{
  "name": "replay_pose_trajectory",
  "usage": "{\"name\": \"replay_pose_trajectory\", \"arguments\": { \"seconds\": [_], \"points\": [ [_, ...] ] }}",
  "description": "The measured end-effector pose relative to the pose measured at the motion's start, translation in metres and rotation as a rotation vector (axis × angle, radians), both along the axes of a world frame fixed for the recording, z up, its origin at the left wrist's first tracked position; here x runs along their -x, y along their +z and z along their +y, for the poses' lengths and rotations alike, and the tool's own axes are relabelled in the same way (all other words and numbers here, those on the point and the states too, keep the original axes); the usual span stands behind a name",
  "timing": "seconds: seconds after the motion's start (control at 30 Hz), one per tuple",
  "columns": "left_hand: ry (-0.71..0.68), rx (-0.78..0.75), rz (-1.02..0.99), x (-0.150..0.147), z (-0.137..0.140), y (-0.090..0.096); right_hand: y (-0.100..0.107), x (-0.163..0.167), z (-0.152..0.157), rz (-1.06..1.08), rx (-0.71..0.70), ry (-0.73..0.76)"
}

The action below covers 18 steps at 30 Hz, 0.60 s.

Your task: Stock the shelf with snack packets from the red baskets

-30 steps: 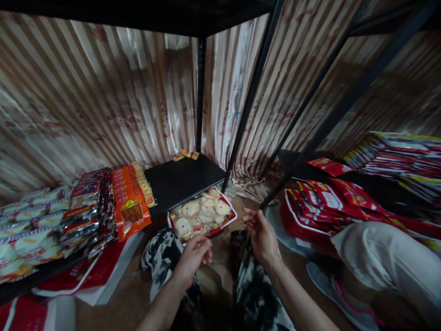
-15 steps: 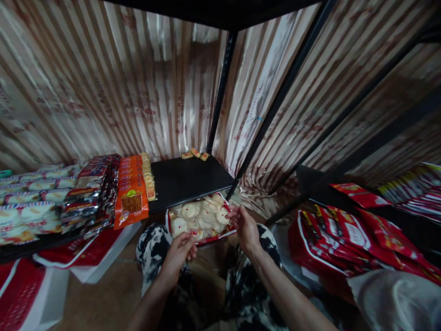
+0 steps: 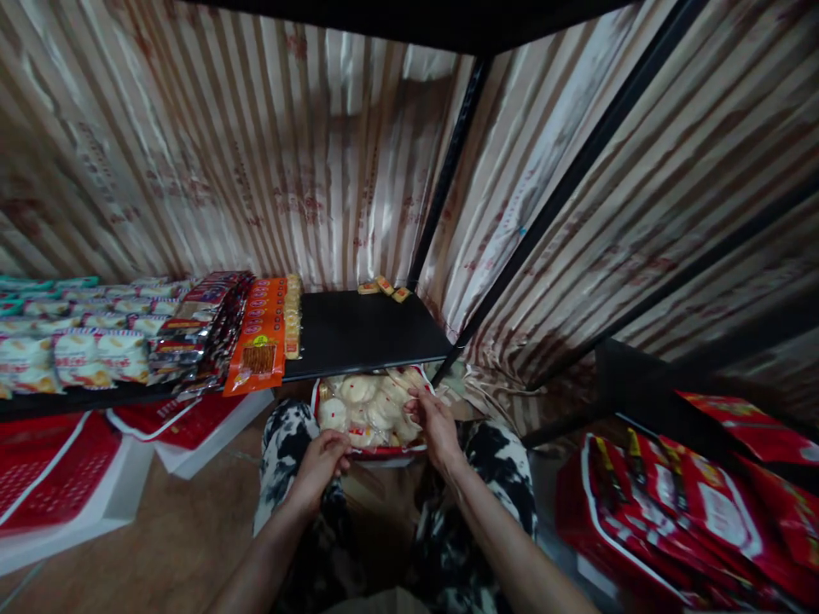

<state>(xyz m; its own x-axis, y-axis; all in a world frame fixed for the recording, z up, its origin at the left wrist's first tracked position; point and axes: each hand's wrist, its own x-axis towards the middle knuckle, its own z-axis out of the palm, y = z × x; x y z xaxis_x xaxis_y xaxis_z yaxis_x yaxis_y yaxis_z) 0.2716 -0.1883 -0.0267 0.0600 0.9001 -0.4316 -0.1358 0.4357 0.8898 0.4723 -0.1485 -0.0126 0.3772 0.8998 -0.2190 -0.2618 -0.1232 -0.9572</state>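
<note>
A red basket (image 3: 384, 450) with a white rim sits between my knees, partly under the black shelf. Round, pale crackers in clear wrappers (image 3: 359, 389) fill it. My left hand (image 3: 322, 465) is at its front left corner with the fingers curled together; what lies between them, if anything, is hidden. Over the right side of the basket is my right hand (image 3: 438, 426), its fingers loosely bent and apart near the wrapped crackers. I see nothing held in it.
The black shelf (image 3: 358, 333) bears an orange snack bag (image 3: 259, 337), dark packets (image 3: 205, 328), white wrapped packs (image 3: 102, 350) and several small yellow packets (image 3: 384, 286). Red baskets (image 3: 57, 460) stand lower left; red snack bags (image 3: 697, 503) fill another at right. A dark post (image 3: 451, 170) rises behind.
My view has turned left and the shelf goods appear shifted right. My left hand has drawn back slightly toward me; my right hand's fingers now reach further over the basket's contents.
</note>
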Motion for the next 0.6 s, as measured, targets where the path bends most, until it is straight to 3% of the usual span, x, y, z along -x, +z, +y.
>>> {"name": "replay_pose_trajectory", "arguments": {
  "seconds": [0.27,0.6],
  "points": [
    [-0.051,-0.002,0.037,-0.018,0.032,0.005,-0.019,-0.030,0.009,0.024,0.056,-0.029],
    [0.010,-0.053,0.079,-0.033,0.096,0.023,0.000,-0.045,0.092,-0.045,-0.047,0.074]
  ]
}}
